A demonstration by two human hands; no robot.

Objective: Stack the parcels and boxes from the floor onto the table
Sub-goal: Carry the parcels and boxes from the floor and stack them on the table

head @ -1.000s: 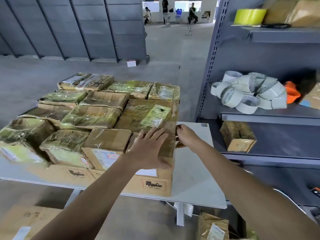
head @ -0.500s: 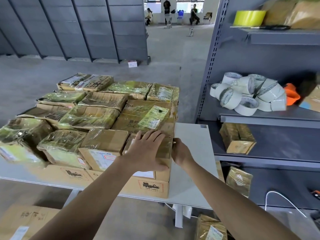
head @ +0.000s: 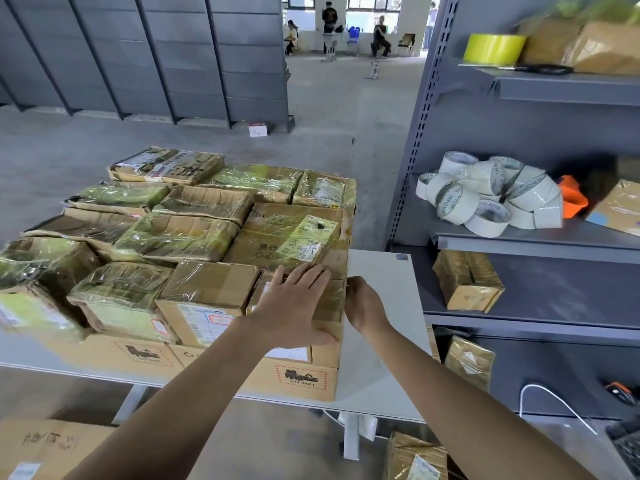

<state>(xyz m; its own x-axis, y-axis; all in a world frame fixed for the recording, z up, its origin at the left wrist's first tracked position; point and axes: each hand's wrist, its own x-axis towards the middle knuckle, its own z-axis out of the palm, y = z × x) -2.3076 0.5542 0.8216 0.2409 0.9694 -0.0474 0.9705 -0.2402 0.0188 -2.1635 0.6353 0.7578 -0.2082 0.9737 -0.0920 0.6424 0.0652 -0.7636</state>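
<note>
Since a second ago the right grip [head: 363, 306] has slid back along the right side of the small taped parcel [head: 331, 303], toward its near corner, while the left grip [head: 294, 303] has stayed flat on top. That left grip is released: its fingers lie straight and spread over the parcel's top with the thumb at the near edge, pressing rather than clasping. Fingers of the right grip curl against the parcel's right face near its top edge; I cannot tell whether they pinch anything or merely touch.

The parcel sits at the right near corner of the stack, on a larger carton [head: 301, 375] marked UN 3481, which rests on the white worktop [head: 381, 268]. Just left of it stands a labelled box [head: 207, 296], and behind it lies a wide box [head: 294, 233] with a yellow-green label. A brown parcel [head: 415, 459] lies on the floor under the worktop's right end, and a big carton [head: 45, 445] sits at lower left. On the grey shelf unit [head: 540, 88] to the right lie white tape rolls [head: 491, 195].
</note>
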